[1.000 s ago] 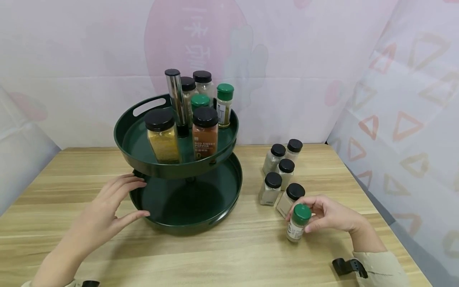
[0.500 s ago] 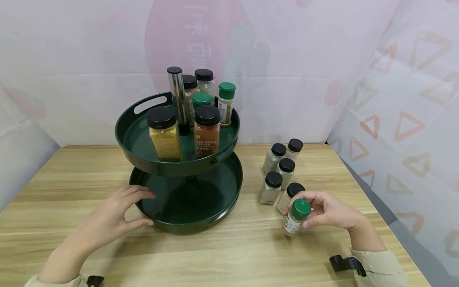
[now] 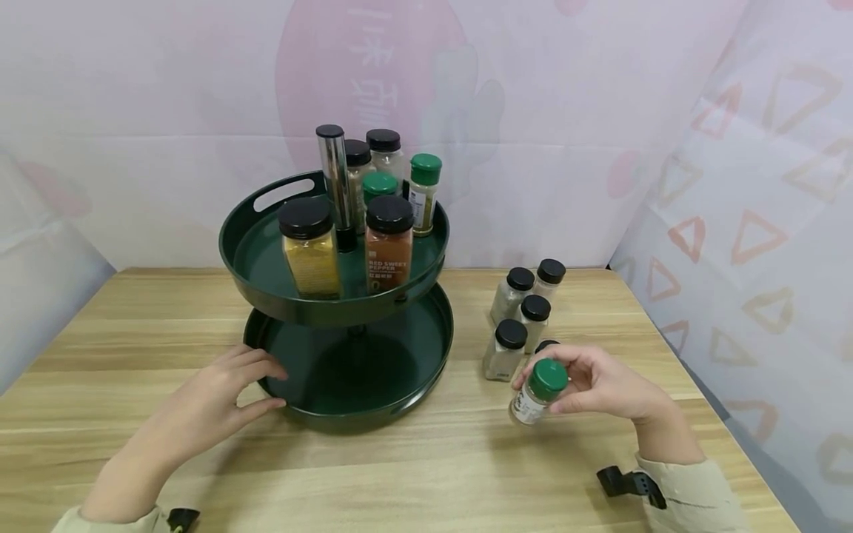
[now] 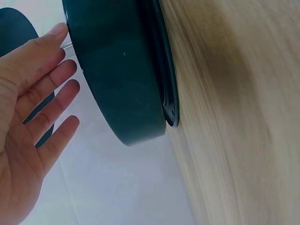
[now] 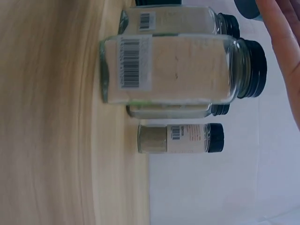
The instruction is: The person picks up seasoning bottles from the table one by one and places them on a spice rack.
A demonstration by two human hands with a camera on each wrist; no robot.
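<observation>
My right hand [image 3: 603,385] pinches a small spice jar [image 3: 529,403] with a green cap and white label. The jar leans, its base toward the left, just above the wooden table. In the right wrist view only part of that hand [image 5: 288,47] shows at the upper right. My left hand [image 3: 206,403] is at the left side of the lower tier of a dark green two-tier turntable rack [image 3: 353,423], thumb and fingers spread at its rim. In the left wrist view the fingers [image 4: 63,96] are loosely extended beside the green tray wall, holding nothing.
Several black-capped spice jars [image 3: 504,355] stand right of the rack, one partly hidden behind my right hand. On the upper tier [image 3: 293,305] are a yellow spice jar [image 3: 311,259], a red sweet pepper jar [image 3: 389,255], a silver cylinder [image 3: 336,181] and green-capped jars [image 3: 423,203].
My right hand has lifted the green-capped jar slightly and moved it left, tilting it more. My left hand has shifted down and slightly right along the lower tier's rim.
</observation>
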